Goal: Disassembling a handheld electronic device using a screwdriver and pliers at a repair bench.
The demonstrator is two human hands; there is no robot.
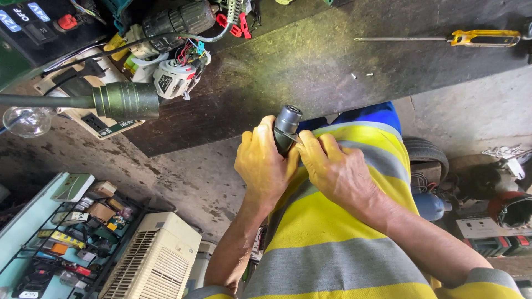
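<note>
I braced the grey drill chuck (287, 128) against my lap below the dark table (310, 72), left hand (265, 166) wrapped tight around it to steady it while my right hand (335, 169) pinched its side.

- Dark, scuffed workbench (310, 66).
- Yellow-handled screwdriver (443, 38) lies far right of opened white motor part (174, 77).
- Two small screws (361, 75) btwn motor part & screwdriver.
- Cordless drill (177, 21) just above motor part.
- Red clips (235, 24) beside drill.
</note>
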